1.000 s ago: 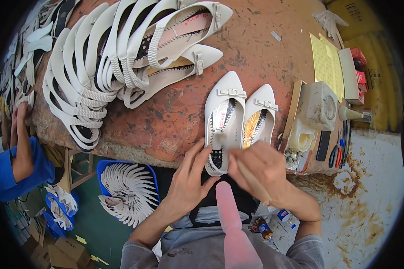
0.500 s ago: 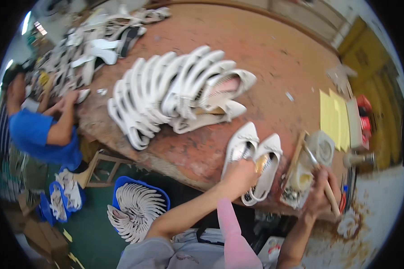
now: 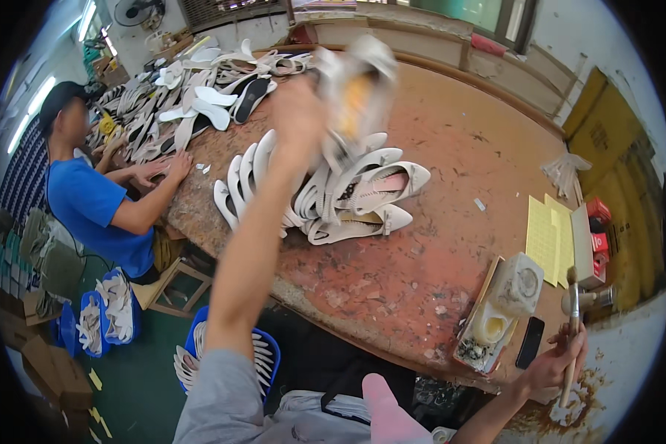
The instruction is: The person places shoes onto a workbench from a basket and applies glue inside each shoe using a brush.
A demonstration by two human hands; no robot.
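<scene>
My left hand (image 3: 300, 115) is stretched far over the bench, smeared by motion, its fingers closed on a pair of white shoes (image 3: 362, 85). The pair hangs above a curved row of white pointed flats (image 3: 377, 185), which stand leaning against each other. Low at the right, my right hand (image 3: 559, 362) is closed round a brush (image 3: 573, 318) with a pale wooden handle, bristles upward. Left of that hand, a wooden tray (image 3: 462, 348) holds a translucent plastic container (image 3: 516, 285) and a cut-open pot of yellowish glue-like stuff (image 3: 490, 325).
A dark phone (image 3: 530, 342) lies beside the tray. Yellow sheets (image 3: 544, 237) and a box with red packs (image 3: 598, 240) stand at the right edge. A co-worker in blue (image 3: 100, 200) sits at the left near piled shoe parts (image 3: 192, 96). Blue baskets (image 3: 274, 355) stand below the bench.
My left hand has carried the pair of shoes from the bench's near edge up over the row. My right hand has moved right, away from the tray, with the brush. The view has tilted up.
</scene>
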